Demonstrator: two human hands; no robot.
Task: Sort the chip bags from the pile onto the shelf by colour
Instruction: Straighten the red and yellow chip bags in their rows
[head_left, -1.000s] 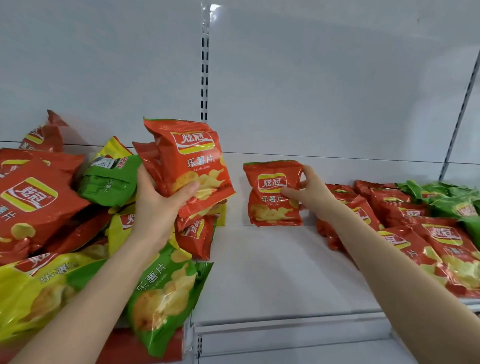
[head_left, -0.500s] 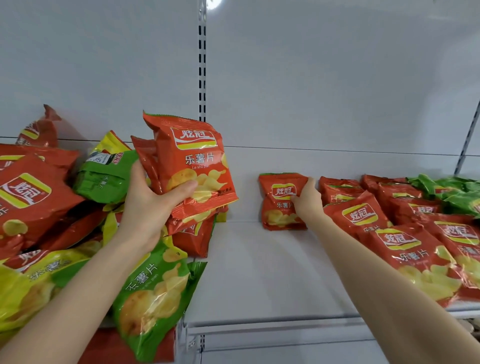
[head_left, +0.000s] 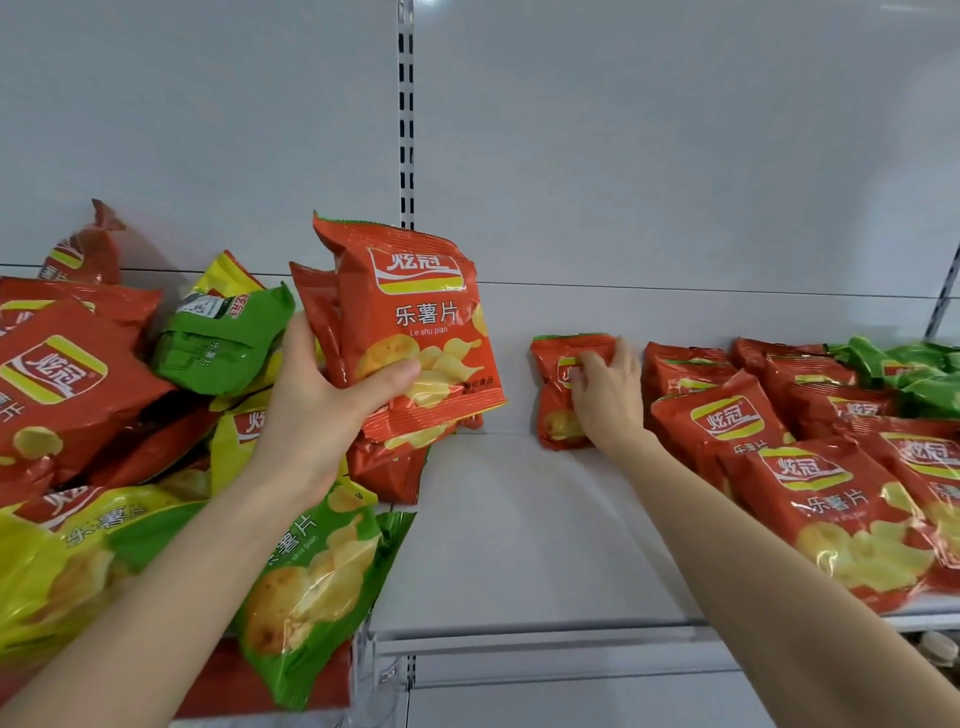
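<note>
My left hand (head_left: 317, 415) grips a red chip bag (head_left: 410, 322) upright, thumb across its front and fingers curled behind, with what looks like a second red one tucked behind it. It hangs above the edge of the unsorted pile (head_left: 78, 415), where red, green and yellow bags lie jumbled on the left of the white shelf (head_left: 519, 535).

My right hand (head_left: 608, 395) lies with fingers fairly straight on a placed red bag (head_left: 553, 410), pressing it upright against the back wall; the hand is a little blurred.

Just beside it to the right is the red group (head_left: 821, 499), several bags already sorted, with the green group (head_left: 914, 374) behind them at the far right.

I judge the sort only partly done: many bags remain in the pile, and no sorted yellow group is in view.
</note>
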